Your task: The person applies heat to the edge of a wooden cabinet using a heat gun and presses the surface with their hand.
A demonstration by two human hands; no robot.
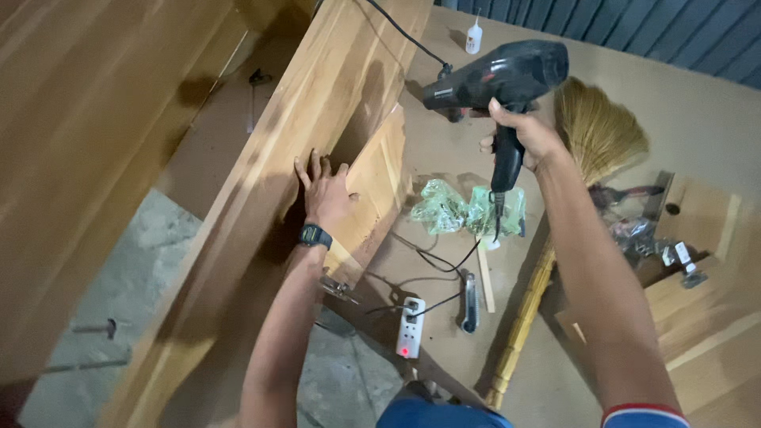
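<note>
My right hand (525, 136) grips the handle of a black hair dryer (498, 78), held up with its nozzle pointing left. The dryer's black cord (444, 261) hangs down to a white power strip (410, 326) with a red light. My left hand (325, 190), with a dark wristwatch on the wrist, lies flat, fingers spread, on a slanted wooden panel (380, 182) next to a large wooden frame (317, 103).
A straw broom (590, 135) with a wooden handle lies on the brown board floor. Crumpled green plastic bags (464, 210), a utility knife (470, 303) and a small white glue bottle (474, 36) are nearby. Metal hardware (658, 242) sits on wooden pieces at the right.
</note>
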